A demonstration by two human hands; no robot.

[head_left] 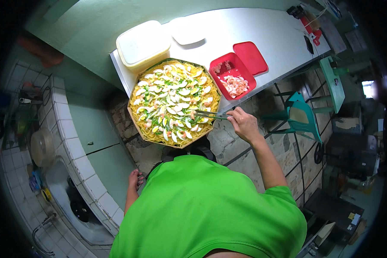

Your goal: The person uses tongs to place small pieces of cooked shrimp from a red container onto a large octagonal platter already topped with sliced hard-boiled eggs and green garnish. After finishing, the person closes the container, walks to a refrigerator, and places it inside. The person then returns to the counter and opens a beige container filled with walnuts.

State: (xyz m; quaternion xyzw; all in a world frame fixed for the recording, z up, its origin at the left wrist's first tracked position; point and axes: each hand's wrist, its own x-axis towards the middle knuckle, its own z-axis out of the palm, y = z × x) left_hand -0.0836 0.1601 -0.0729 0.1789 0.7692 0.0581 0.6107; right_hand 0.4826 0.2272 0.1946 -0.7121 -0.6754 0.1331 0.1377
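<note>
My right hand (244,124) is closed round the handle end of slim metal tongs (215,115). The tips of the tongs reach over the right side of a large octagonal tray (132,114), at the topping. Yellow noodles (137,128) fill this tray, topped with egg slices (184,92), chopped green onion and small pinkish shrimp. Down at my left side, away from the tray, hangs my left hand (136,179), its fingers curled in with nothing seen in them. A red container (215,81) right of the tray holds peeled shrimp (235,86).
The white table (262,30) also bears a lidded, cream-coloured tub (142,43), a white dish (187,31) and a red lid (251,58). A tiled counter with a sink (58,180) runs along the left. To the right stands a green plastic chair (303,116).
</note>
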